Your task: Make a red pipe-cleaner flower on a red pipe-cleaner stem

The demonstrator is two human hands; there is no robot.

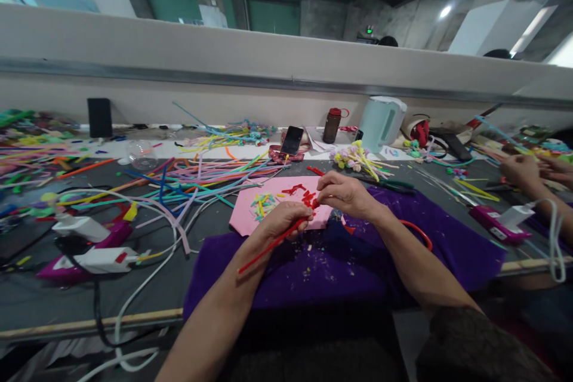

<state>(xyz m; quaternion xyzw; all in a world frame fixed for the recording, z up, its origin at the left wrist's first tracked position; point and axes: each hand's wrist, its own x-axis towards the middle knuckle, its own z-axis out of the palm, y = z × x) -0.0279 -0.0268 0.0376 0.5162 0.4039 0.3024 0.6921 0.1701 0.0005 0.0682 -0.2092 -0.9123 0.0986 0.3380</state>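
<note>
My left hand (285,219) is closed around a red pipe cleaner (267,249), whose long end points down and left over my forearm. Red fuzzy bits show at the top of that grip. There my right hand (345,193) pinches with its fingertips; whatever it holds is too small to make out. Beneath both hands lies a pink sheet (244,210), with short yellow, white and green pieces (263,205) and cut red pieces (293,190) on it. A purple cloth (268,283) spreads under my arms, dotted with small scraps.
Pipe cleaners (215,176) and white cables (129,298) crowd the left, by power strips (67,270). Behind stand a phone (292,141), a brown bottle (332,126) and a pale kettle (379,122). Pliers-like green handles (396,185) lie right. Another person's hands (521,173) are at far right.
</note>
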